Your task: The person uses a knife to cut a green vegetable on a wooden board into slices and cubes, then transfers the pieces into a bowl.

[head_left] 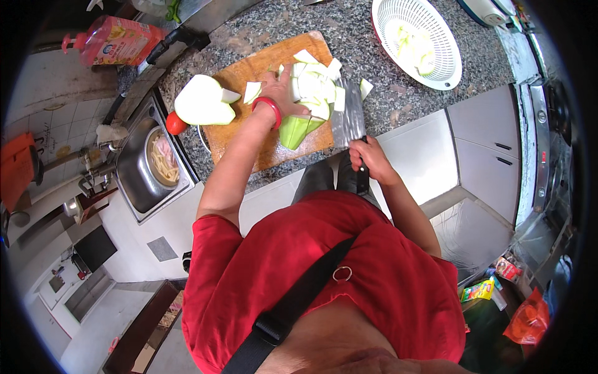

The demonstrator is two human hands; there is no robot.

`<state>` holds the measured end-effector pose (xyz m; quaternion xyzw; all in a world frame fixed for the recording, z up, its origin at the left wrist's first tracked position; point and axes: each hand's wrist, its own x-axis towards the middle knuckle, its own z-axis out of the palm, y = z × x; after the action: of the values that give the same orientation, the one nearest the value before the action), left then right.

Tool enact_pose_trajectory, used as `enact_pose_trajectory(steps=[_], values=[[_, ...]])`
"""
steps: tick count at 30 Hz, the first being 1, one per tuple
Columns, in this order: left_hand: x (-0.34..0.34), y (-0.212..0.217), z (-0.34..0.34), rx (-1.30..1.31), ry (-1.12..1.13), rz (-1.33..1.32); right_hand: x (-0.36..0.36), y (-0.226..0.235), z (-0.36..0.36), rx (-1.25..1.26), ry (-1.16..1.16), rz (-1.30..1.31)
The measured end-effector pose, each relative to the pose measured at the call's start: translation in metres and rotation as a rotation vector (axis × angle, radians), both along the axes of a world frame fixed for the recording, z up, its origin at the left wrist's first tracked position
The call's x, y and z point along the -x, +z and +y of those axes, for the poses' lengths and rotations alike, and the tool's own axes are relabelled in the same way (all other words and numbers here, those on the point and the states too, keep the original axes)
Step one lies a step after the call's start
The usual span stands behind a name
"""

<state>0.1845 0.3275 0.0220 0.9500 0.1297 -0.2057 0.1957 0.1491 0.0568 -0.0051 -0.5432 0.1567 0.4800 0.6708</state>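
The cutting of the pale green gourd looks to be somewhere in the middle. On the wooden cutting board (249, 134) there is already a heap of cut pieces (317, 84), white on the inside with a thin green skin, and some more pale pieces lie in the white colander (445, 65) that stands farther back on the right of the granite table (398, 100). What remains is a large half of the gourd (202, 101), uncut, at the left end of the board, with a small slice touching it, and a green wedge (298, 129) near the front edge of the board, just beside the blade. So I judge that a good part is chopped, but at least these two big pieces are not yet done. The left hand (280, 87) is stretched forward over the board, palm down, with a red bangle on the wrist; its fingers are spread rather wide and rest on the heap of pieces, pressing or gathering them more than gripping one. The right hand (367, 156) is nearer to the body, at the front edge of the table, and its fingers are closed tightly around the dark handle of a broad cleaver (347, 118). The blade lies almost flat, touching the right side of the heap. A small red tomato (175, 123) sits between the board and the sink (134, 171).
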Motion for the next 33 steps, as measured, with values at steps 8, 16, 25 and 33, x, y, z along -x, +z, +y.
enact_pose_trajectory(steps=[8, 16, 25, 33], values=[[-0.012, 0.005, -0.017, -0.104, -0.041, 0.054, -0.052, 0.005, 0.034, 0.081, 0.158, -0.038], [-0.017, -0.009, -0.006, 0.065, 0.096, -0.123, -0.094, 0.009, 0.052, 0.064, 0.387, -0.052], [-0.021, -0.032, 0.014, 0.347, 0.300, -0.360, -0.114, 0.022, 0.069, -0.033, 0.393, -0.024], [-0.063, -0.005, -0.014, 0.558, 0.208, -0.445, -0.131, 0.057, 0.031, -0.111, 0.282, -0.008]])
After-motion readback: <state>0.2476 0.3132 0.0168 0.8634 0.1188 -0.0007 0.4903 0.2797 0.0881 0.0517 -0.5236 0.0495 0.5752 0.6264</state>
